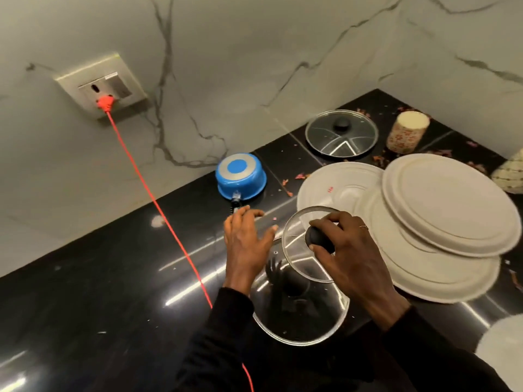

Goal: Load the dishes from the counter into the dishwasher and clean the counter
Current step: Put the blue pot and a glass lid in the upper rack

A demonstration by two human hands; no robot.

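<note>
My right hand (pixel 353 258) grips the black knob (pixel 318 236) of a round glass lid (pixel 294 250) and holds it tilted just above the black counter (pixel 85 306). My left hand (pixel 246 241) hovers beside it, fingers spread and holding nothing, close to the handle of an upturned blue pot (pixel 240 176). Under the held lid, a larger glass rim (pixel 305 339) rests on the counter; I cannot tell if it is a lid or a bowl. A stack of white plates (pixel 441 222) sits to the right. Another glass lid (pixel 341 134) lies at the back.
A red cord (pixel 158 199) runs from a wall socket (pixel 102 86) across the counter to its front edge. A floral cup (pixel 407 131) stands at the back right, and reddish crumbs (pixel 300 176) are scattered there. Another white plate (pixel 501 343) shows at the lower right.
</note>
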